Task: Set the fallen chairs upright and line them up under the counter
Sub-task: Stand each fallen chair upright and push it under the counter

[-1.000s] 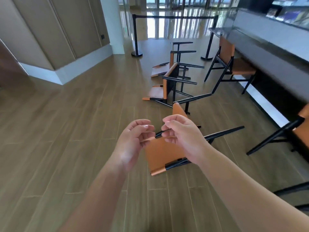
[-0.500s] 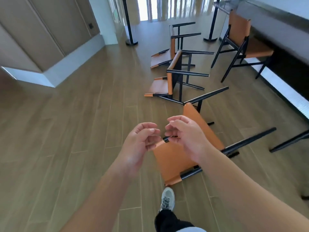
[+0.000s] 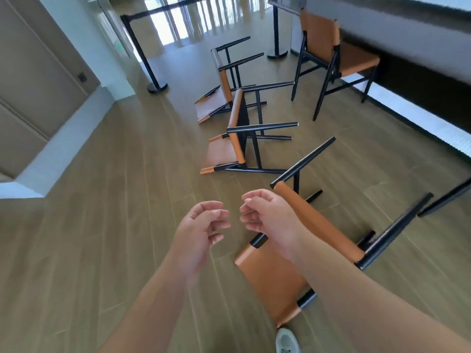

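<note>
One chair stands upright at the surface, upper right. Three chairs lie fallen – nearest, middle, far. Left hand and right hand hover loosely curled – holding nothing.

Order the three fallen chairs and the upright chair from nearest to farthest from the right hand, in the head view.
From the right hand:
1. Nearest fallen chair, just under the hand.
2. Middle fallen chair, ahead on the floor.
3. Far fallen chair, behind it.
4. Upright chair, ahead on the right, at the counter.
</note>
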### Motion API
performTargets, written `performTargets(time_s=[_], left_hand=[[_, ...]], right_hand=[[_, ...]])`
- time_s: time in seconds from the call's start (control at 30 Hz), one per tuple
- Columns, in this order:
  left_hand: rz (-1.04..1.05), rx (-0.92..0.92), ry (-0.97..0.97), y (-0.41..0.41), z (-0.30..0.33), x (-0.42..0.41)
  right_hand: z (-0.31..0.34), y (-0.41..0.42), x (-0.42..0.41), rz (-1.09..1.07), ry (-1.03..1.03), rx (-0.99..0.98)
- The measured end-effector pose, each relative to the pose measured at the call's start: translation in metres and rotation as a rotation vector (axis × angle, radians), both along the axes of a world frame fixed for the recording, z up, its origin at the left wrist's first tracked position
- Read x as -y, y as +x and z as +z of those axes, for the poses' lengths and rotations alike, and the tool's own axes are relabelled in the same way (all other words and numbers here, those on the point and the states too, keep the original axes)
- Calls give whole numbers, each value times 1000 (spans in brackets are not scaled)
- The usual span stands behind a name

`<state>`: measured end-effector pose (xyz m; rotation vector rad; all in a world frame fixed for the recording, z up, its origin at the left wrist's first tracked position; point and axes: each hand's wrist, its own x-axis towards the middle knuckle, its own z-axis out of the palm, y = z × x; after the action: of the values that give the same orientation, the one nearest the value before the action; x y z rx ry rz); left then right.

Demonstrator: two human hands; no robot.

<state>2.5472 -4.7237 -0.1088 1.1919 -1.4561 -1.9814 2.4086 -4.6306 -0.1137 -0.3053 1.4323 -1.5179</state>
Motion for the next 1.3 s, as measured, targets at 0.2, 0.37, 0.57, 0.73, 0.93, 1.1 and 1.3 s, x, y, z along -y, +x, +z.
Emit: performTargets(time_s=[0.2,0.37,0.57,0.73,0.93,1.1,1.3], left_hand=[[-197,-38,29,-54,-11,57],[-456,-55,79,-88,-29,113],[-723,31,121,-107,-59,182],[-783,94,175,-115,-87,200],[-821,183,210,-120,-130,192],[-823,238,187,-135,-198,169],[-895,367,79,-146,-328,135]], right_hand=[[-17,-26,23,-230,46,-20],[-26,-30,54,-459,93,-76],[-45,0,106,-663,236,-109],[-75,15,121,-748,297,-64],[-126,11,110,-816,323,60],[-190,-3,87,-818,352,128],[-319,3,51,-768,488,185]])
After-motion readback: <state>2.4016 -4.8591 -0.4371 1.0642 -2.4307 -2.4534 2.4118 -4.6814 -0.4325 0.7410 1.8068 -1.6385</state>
